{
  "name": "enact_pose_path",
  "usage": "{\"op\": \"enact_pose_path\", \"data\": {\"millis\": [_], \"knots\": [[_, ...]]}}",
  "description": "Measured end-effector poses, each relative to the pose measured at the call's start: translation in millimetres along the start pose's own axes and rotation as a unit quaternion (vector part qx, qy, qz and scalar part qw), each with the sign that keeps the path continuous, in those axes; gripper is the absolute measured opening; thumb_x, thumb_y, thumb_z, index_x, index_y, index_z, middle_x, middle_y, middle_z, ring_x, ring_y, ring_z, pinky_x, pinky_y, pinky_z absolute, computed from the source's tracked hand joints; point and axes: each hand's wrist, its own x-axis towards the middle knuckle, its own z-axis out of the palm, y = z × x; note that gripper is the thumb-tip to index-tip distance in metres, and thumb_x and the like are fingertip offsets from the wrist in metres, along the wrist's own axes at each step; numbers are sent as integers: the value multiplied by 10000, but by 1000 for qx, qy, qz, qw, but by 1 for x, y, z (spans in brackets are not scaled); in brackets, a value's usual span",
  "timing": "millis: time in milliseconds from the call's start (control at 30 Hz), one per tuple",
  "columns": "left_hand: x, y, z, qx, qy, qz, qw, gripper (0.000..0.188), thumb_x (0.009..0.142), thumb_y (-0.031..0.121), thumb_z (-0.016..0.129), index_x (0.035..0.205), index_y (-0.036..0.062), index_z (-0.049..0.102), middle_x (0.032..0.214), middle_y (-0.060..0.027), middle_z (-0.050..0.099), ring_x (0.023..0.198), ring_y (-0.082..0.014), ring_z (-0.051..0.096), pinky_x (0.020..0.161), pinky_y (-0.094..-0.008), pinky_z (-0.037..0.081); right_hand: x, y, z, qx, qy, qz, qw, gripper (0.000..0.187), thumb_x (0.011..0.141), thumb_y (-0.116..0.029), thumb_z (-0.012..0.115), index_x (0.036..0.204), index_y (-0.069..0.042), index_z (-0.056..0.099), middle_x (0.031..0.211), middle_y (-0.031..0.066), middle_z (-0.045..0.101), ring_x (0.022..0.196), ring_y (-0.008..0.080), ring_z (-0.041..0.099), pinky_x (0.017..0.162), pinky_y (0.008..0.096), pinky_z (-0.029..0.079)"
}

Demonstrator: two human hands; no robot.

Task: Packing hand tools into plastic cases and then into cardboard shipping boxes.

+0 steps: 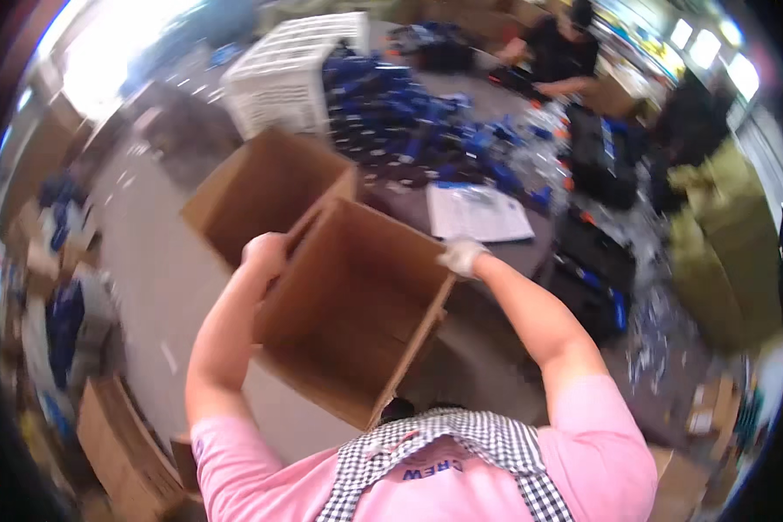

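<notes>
Gripping an open cardboard box (348,304) by its rim with left hand (267,253) and right hand (464,257), just in front of a checked apron (348,474). Facing a second box (270,183) just beyond, then a white basket (283,65) and, rightward, a paper sheet (478,215).

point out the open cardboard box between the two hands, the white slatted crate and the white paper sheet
Open cardboard box (348,304): head view, on its bare inside surface
White slatted crate (278,97): head view, on its near slatted panel
White paper sheet (478,223): head view, about mid-page
</notes>
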Motion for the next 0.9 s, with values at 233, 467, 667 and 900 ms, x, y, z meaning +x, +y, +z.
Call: {"op": "enact_pose_path", "data": {"millis": [233,467,667,900], "knots": [[51,-182,-44,45,13,-13,999,305,887,257,541,938,-18,664,984,-267,650,931,-446,617,776,-489,493,109,-61,-15,147,123,-62,979,433,831,-411,564,1054,-69,709,1089,204,670,1046,363,630,928,442,474],[11,-170,-36,-310,80,-134,938,505,993,436,449,1007,-47,597,944,-193,652,793,-272,517,812,-397,456,24,-2,27,337,145,-112,923,762,865,-513,581,1375,32,424,1371,270,481,1265,390,475,1076,409,366],[1,34,-54,103,424,-47,898,457,907,254,599,1250,-46,569,1222,-264,598,1143,-389,567,987,-431,434,-120,200,72,194,520,-67,829,399,754,-226,691,1075,3,634,1053,207,647,998,377,606,869,438,489],[109,401,98,-135,150,155,967,641,864,298,684,1403,57,434,1260,-287,557,1171,-407,547,994,-447,435,-146,374,215,238,323,286,870,899,814,-417,683,1469,5,234,1432,332,320,1313,464,362,1111,460,311]]}}
